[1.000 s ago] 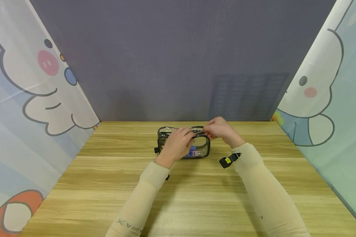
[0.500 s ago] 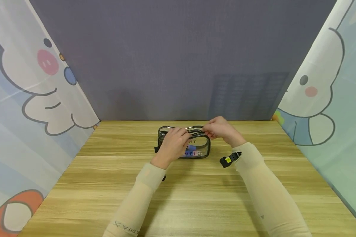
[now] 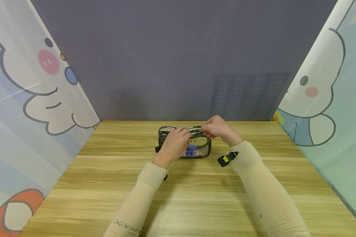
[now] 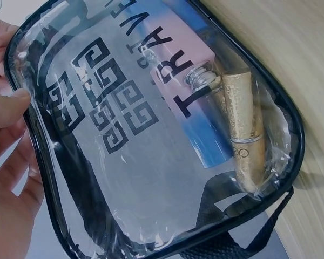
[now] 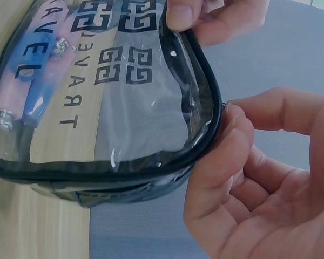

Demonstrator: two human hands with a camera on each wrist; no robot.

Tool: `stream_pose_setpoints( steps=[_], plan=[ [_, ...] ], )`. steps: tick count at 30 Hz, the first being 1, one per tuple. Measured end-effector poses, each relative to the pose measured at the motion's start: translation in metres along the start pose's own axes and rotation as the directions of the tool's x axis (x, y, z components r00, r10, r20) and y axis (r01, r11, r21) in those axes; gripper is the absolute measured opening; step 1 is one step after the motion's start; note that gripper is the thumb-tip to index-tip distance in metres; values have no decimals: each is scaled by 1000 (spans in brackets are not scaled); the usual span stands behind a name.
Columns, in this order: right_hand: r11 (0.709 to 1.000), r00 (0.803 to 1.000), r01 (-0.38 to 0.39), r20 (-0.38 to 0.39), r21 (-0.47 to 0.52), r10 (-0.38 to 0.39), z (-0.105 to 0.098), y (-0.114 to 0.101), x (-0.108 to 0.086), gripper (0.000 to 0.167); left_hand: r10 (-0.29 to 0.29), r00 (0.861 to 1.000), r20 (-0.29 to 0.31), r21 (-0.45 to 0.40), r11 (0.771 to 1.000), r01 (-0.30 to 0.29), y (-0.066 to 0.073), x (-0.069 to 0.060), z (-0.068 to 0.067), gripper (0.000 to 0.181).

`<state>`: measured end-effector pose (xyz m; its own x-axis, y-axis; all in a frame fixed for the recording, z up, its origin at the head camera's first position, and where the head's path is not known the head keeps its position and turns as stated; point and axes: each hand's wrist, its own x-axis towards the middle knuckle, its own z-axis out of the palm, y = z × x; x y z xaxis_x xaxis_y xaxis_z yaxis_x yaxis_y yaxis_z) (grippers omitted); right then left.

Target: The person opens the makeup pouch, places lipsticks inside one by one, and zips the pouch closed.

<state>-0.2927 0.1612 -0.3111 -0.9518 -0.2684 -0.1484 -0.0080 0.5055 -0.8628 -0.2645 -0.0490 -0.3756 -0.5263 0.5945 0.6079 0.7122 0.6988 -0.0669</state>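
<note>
A clear plastic toiletry pouch (image 3: 200, 142) with black trim and the printed word TRAVEL stands on the table. My left hand (image 3: 175, 144) grips its upper edge; the thumb lies on the near panel in the left wrist view. At the pouch's upper right corner, my right hand (image 3: 218, 129) pinches a small zipper pull (image 5: 224, 104) between thumb and index finger, mostly hidden by the fingertips. Inside the pouch lie pink-and-blue tubes (image 4: 181, 46) with silvery necks and a glittery gold tube (image 4: 242, 129).
The wood-grain table (image 3: 178, 204) extends around the pouch on all sides. A dark grey panel (image 3: 172, 65) rises behind its back edge. Cartoon-printed curtains (image 3: 311, 98) flank both sides. A black strap loop (image 4: 264, 232) sticks out from one end of the pouch.
My right hand has shifted slightly left along the pouch's top edge, still pinching. My left hand moved a little left earlier and then stayed. The pouch has barely moved.
</note>
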Motion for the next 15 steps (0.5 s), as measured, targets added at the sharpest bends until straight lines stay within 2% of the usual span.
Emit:
stream_pose_setpoints(
  steps=[8,15],
  plan=[
    [995,1000,29,-3,-99,-29,5,-8,4,20,14,1000,-9,-9,1000,-14,0,1,0,8],
    [990,999,36,-3,-139,-37,10,-13,6,22,10,1000,6,-18,1000,-10,0,1,0,10]
  ],
)
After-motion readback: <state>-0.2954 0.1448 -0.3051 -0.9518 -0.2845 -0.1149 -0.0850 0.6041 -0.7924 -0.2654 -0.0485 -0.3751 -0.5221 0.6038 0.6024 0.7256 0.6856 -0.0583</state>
